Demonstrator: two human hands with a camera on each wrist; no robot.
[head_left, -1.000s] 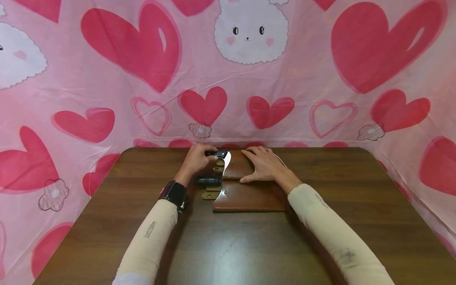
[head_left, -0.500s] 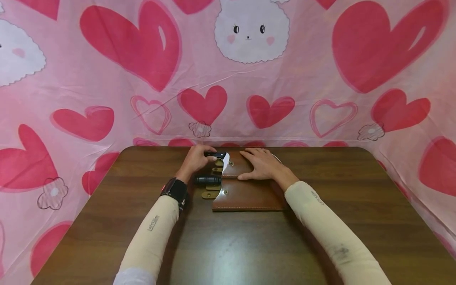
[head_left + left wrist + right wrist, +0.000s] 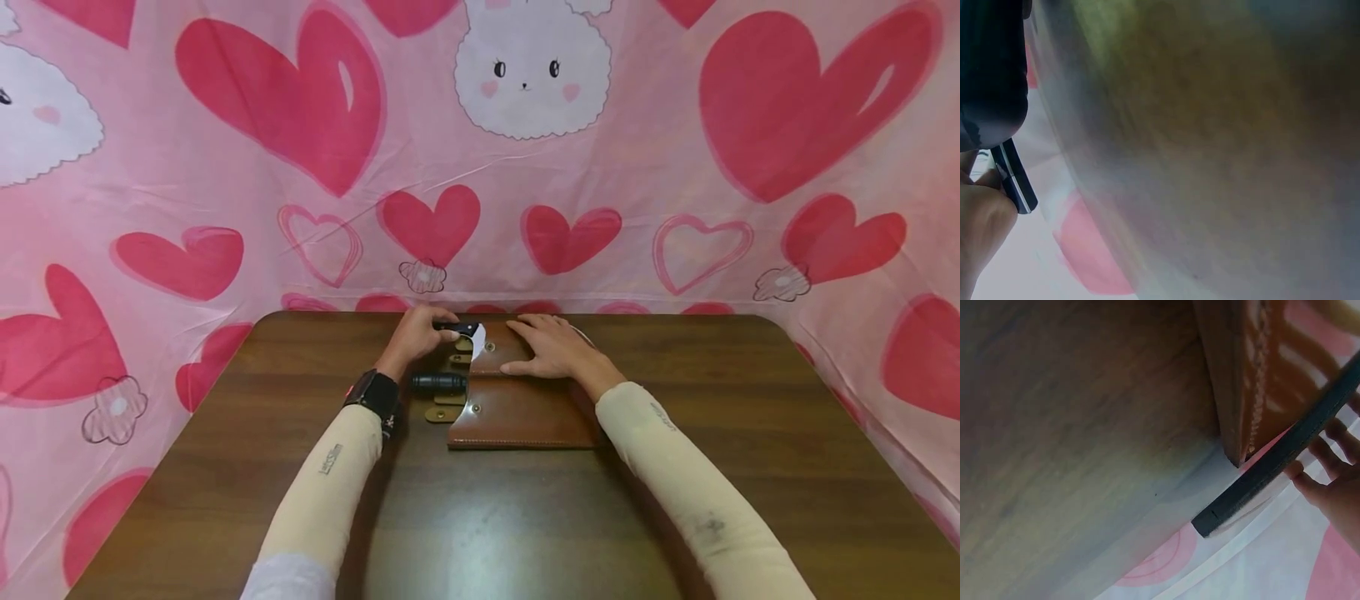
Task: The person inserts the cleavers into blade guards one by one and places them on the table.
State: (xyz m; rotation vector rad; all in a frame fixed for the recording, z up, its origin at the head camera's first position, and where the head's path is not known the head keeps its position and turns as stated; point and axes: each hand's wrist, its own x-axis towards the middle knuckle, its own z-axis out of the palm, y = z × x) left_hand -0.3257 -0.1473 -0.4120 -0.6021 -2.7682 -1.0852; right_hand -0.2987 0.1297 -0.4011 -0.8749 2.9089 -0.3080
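Note:
My left hand (image 3: 412,337) pinches the black handle of a knife (image 3: 461,328) near the table's far edge. Only a short strip of its shiny blade shows, where it enters a brown leather sheath (image 3: 495,360). My right hand (image 3: 558,346) rests spread over that sheath, thumb toward me. The left wrist view catches the black handle (image 3: 1016,178) beside the thumb. In the right wrist view the sheath's stitched edge (image 3: 1254,419) stands near the fingers (image 3: 1342,478). A second brown leather sheath (image 3: 525,414) lies closer to me, touching the first.
A black ribbed cylinder (image 3: 438,382) sticks out left between the sheaths. Tan straps with snaps (image 3: 446,414) lie at their left ends. The wooden table (image 3: 450,517) meets a pink heart-print cloth (image 3: 570,167) behind. A dark bar (image 3: 1272,456) crosses the right wrist view.
Slightly less of the knife's blade shows at the sheath's mouth than a second ago. My right hand has shifted slightly left on the sheath. The left hand keeps its pinch on the handle.

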